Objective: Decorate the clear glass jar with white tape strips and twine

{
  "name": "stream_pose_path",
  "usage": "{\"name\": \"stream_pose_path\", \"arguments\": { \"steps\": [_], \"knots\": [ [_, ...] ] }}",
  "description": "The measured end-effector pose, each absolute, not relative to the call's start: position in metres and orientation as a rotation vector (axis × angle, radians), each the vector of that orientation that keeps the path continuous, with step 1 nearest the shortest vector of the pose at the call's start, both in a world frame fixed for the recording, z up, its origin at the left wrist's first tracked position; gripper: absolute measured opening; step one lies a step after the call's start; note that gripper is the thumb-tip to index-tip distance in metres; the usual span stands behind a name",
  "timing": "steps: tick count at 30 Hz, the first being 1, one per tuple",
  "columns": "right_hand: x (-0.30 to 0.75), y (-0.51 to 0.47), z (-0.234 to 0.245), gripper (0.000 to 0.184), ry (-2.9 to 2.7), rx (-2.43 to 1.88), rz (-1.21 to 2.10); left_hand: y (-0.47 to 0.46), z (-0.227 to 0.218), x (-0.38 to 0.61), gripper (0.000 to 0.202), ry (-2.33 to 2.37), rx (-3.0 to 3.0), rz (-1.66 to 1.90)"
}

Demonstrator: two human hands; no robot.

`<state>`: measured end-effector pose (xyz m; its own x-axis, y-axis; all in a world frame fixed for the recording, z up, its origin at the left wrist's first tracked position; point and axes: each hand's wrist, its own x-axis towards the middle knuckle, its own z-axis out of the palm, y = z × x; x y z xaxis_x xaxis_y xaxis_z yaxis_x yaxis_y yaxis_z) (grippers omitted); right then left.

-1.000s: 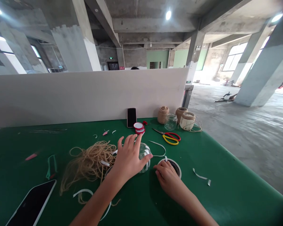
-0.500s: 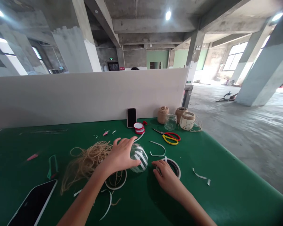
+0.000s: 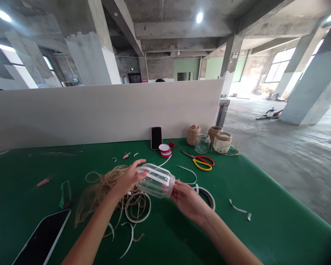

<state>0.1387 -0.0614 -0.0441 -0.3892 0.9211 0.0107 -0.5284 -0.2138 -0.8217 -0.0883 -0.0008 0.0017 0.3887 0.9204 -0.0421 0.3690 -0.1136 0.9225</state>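
Note:
A clear glass jar (image 3: 155, 180) with white tape strips along its side lies sideways in the air between my hands. My left hand (image 3: 129, 179) grips its base end, thumb and fingers around the glass. At the mouth end, my right hand (image 3: 186, 198) holds the rim, its fingertips partly hidden behind and inside the jar. Just behind the right hand lies a roll of white tape (image 3: 210, 200) with a short tab sticking up. Below the jar sits a white ring (image 3: 138, 221), and loose jute twine (image 3: 105, 189) is heaped by my left wrist.
Scissors (image 3: 201, 162) with red and yellow handles lie beyond the right hand. Red-rimmed tape rolls (image 3: 164, 148), an upright phone (image 3: 156, 138) and several jars, a twine-wrapped jar (image 3: 193, 135) among them, stand near the white partition (image 3: 105, 114). A tablet (image 3: 41, 237) lies front left; tape scraps (image 3: 238, 207) lie right.
The jar has turned from end-on to sideways, its mouth now pointing right. My right hand has left the tape roll and taken hold of the jar's mouth end.

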Motion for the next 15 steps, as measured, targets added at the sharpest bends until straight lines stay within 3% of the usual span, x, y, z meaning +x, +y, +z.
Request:
{"name": "stream_pose_path", "arguments": {
  "steps": [7, 9, 12, 15],
  "knots": [
    [0.152, -0.066, -0.028, 0.032, -0.945, -0.553, 1.695, -0.001, 0.004, -0.068, 0.051, 1.078, 1.766, 0.747],
    [0.155, -0.064, -0.036, 0.032, -0.948, -0.582, 1.604, -0.006, 0.004, -0.059, 0.044, 1.246, 1.964, 0.886],
    [0.153, -0.062, -0.049, 0.031, -1.009, -0.642, 1.418, -0.024, 0.007, -0.039, 0.016, 1.458, 2.370, 1.231],
    [0.149, -0.062, -0.055, 0.026, -1.170, -0.762, 1.218, -0.043, 0.007, -0.016, 0.015, 1.329, 2.744, 1.105]
  ]
}}
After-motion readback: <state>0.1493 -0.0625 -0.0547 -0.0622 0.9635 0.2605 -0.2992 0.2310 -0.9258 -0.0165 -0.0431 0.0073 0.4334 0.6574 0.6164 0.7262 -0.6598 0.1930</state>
